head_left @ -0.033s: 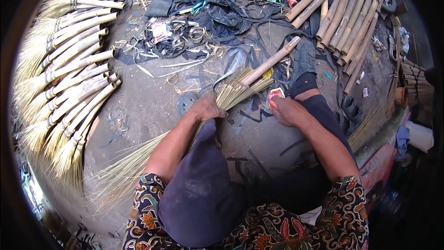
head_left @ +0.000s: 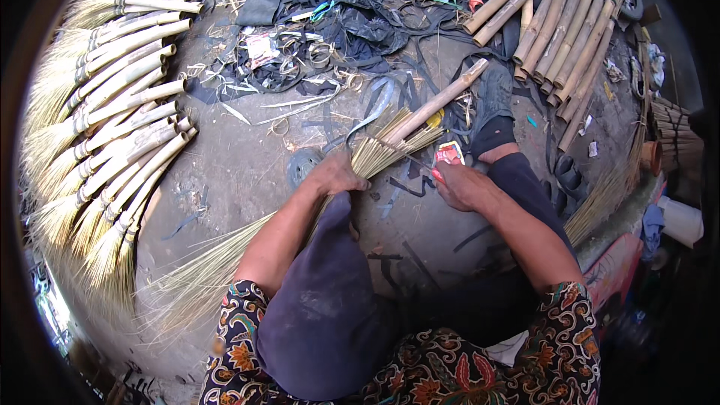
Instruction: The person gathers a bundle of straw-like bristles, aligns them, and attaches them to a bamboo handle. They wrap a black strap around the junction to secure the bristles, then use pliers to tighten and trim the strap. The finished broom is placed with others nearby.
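Observation:
My left hand grips a bundle of pale straw where it meets a bamboo handle; this half-made broom lies slanted across my lap and the grey floor. My right hand is closed around a small red tool, just right of the bundle's neck. From that hand, a thin dark strip runs to the straw. A small red and white packet lies on the floor above my right hand.
Several finished brooms lie in a row at the left. Bare bamboo sticks are stacked at the upper right. Black strips, rings and scraps litter the far floor. My foot in a dark sock rests beside the handle. Loose straw lies at right.

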`<state>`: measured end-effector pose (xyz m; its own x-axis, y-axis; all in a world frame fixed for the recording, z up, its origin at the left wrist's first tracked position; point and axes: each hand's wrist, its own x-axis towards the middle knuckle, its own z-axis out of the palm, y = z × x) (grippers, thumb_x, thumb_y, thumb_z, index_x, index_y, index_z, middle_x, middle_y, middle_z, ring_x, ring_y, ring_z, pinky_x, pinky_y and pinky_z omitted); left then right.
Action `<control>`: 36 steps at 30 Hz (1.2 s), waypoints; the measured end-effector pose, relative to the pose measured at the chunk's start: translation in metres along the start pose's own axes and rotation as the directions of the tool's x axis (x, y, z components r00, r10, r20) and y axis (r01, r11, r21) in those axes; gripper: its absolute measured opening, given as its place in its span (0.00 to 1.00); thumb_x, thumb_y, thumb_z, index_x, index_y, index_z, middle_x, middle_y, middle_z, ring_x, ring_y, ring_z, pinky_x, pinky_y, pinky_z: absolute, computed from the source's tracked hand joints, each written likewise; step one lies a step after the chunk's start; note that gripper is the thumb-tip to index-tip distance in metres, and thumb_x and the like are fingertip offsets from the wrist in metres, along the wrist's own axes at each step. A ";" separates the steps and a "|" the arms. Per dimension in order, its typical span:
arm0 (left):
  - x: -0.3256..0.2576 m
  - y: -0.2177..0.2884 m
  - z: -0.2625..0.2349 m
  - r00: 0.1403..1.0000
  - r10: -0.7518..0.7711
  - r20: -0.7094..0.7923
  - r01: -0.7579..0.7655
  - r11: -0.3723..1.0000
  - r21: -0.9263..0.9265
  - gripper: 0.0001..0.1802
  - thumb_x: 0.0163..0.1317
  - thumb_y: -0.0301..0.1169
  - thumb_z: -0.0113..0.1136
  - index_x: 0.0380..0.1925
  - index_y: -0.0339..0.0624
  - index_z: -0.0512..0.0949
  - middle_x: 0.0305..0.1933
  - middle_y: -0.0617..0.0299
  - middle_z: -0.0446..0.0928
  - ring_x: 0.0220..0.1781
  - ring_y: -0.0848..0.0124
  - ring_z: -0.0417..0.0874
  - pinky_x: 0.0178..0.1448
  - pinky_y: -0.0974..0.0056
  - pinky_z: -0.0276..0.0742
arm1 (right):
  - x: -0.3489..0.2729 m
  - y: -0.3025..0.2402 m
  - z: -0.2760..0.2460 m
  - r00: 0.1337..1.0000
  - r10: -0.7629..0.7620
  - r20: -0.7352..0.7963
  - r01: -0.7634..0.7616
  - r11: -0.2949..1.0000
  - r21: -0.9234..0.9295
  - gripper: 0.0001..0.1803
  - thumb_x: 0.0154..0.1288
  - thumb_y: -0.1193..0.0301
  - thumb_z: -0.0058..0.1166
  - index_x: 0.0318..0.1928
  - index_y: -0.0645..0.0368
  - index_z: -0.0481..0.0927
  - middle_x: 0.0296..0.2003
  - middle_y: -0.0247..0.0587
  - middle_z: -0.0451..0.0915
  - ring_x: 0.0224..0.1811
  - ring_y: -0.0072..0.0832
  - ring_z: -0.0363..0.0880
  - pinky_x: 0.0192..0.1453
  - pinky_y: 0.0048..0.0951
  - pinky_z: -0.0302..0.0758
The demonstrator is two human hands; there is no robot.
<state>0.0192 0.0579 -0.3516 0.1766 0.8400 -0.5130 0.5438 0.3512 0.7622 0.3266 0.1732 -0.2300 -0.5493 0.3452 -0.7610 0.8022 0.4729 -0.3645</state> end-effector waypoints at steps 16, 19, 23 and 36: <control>-0.033 0.045 -0.016 0.981 -0.187 -0.056 0.193 0.970 0.150 0.44 0.51 0.42 0.78 0.66 0.36 0.70 0.53 0.37 0.85 0.58 0.41 0.86 0.63 0.48 0.79 | 0.018 0.001 -0.002 0.902 0.430 -0.033 -0.342 0.761 0.551 0.18 0.74 0.62 0.49 0.47 0.68 0.77 0.41 0.69 0.85 0.47 0.61 0.86 0.53 0.55 0.80; -0.019 0.030 -0.019 0.985 -0.153 0.082 0.148 0.987 0.061 0.44 0.49 0.42 0.78 0.65 0.36 0.73 0.53 0.38 0.85 0.59 0.45 0.85 0.65 0.50 0.78 | 0.013 0.013 0.003 0.906 0.406 -0.121 -0.293 0.806 0.514 0.19 0.74 0.62 0.49 0.46 0.70 0.77 0.42 0.71 0.85 0.48 0.60 0.86 0.54 0.55 0.80; -0.011 0.021 -0.011 0.980 -0.167 0.105 0.165 0.986 0.027 0.41 0.48 0.41 0.79 0.62 0.34 0.77 0.55 0.39 0.85 0.59 0.47 0.86 0.65 0.52 0.79 | -0.001 0.008 0.004 0.962 0.174 -0.211 -0.157 0.983 0.094 0.21 0.76 0.61 0.49 0.49 0.71 0.76 0.43 0.72 0.84 0.50 0.63 0.85 0.55 0.55 0.80; -0.005 0.030 -0.011 0.982 -0.162 0.094 0.157 0.986 0.055 0.46 0.46 0.46 0.83 0.61 0.28 0.75 0.56 0.36 0.83 0.59 0.46 0.85 0.64 0.52 0.80 | 0.001 -0.014 0.035 0.925 0.381 0.008 -0.345 0.828 0.443 0.19 0.74 0.62 0.50 0.53 0.66 0.77 0.46 0.68 0.84 0.53 0.63 0.83 0.58 0.57 0.78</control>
<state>0.0258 0.0687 -0.3214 0.1629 0.7293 -0.6646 0.6092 0.4555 0.6491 0.3228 0.1390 -0.2443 -0.2003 0.4928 -0.8468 0.9570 -0.0868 -0.2768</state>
